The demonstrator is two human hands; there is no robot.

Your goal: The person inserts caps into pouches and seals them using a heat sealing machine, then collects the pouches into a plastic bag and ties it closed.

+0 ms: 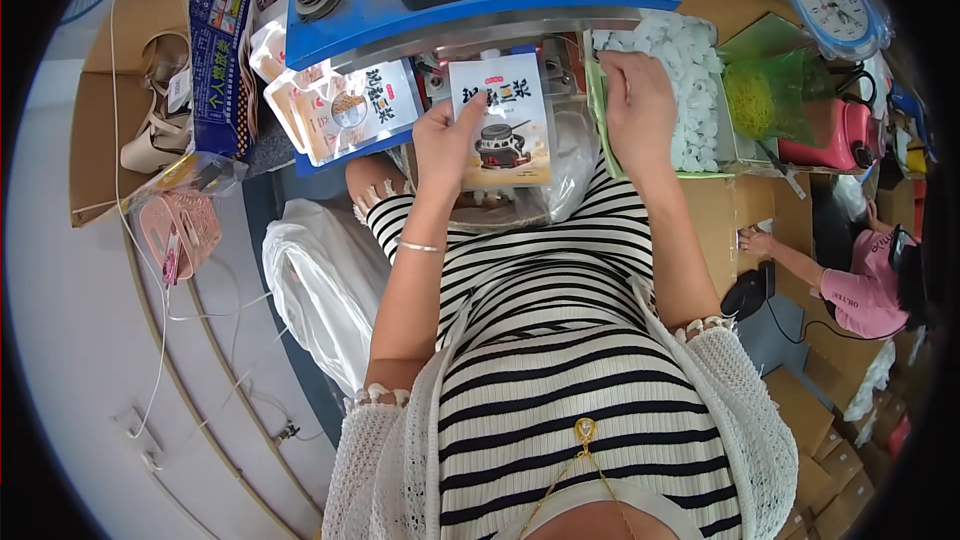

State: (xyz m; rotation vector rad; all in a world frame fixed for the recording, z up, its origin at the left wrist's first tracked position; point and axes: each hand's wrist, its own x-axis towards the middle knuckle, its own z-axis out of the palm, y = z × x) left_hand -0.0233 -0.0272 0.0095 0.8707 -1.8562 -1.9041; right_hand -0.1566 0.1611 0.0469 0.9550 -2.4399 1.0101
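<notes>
My left hand (448,145) grips the left side of a printed spout pouch (512,135), thumb lying across its front. The pouch is white and yellow with dark lettering and a picture of a machine, and its top edge lies below the press. Over the near-left side of a box of small white plastic spouts (680,65) is my right hand (642,110). Its fingers curl down by the green rim, and whatever they hold is hidden. More printed pouches (350,110) lie stacked in a blue tray left of my left hand.
A blue press (480,15) with a metal plate stands directly ahead. Clear plastic (572,165) hangs below the pouch. Cardboard box (130,70) and pink basket (180,230) are at left; a clock (830,0) and a person in pink (870,280) at right.
</notes>
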